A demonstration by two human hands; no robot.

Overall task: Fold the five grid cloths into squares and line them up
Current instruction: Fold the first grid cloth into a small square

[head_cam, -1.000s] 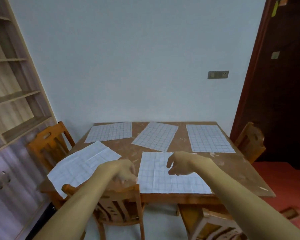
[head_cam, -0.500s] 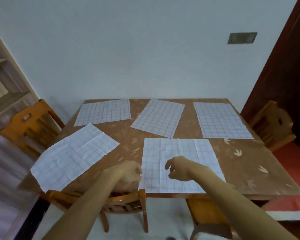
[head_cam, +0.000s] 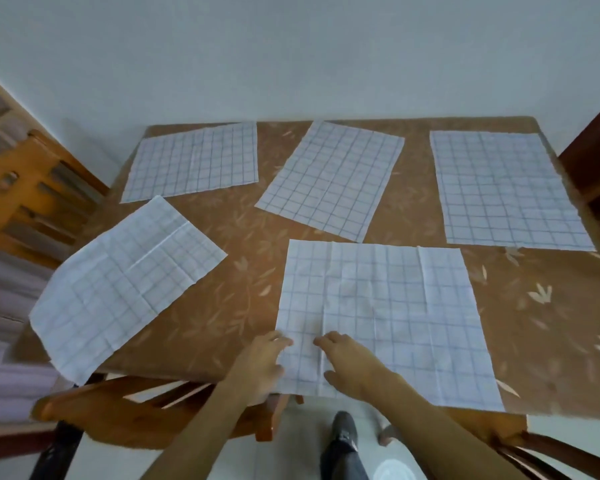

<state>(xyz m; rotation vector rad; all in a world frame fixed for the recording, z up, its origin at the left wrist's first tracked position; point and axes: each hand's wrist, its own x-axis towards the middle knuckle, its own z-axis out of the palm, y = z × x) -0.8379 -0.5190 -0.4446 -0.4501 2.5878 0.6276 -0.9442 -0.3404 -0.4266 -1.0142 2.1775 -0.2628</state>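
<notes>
Head view: five grid cloths lie unfolded on the bench.
Near cloth: flat at the front edge, closest to reach, so probably first to be folded.
Left hand: palm down, fingers loosely extended onto its left edge; no pinch visible.
Right hand: flat on the cloth just beside, relaxed, holding nothing; likely pinning or smoothing it.
Other cloths: far-left cloth, middle cloth and far-right cloth along the back; skewed cloth overhangs the left corner.
</notes>
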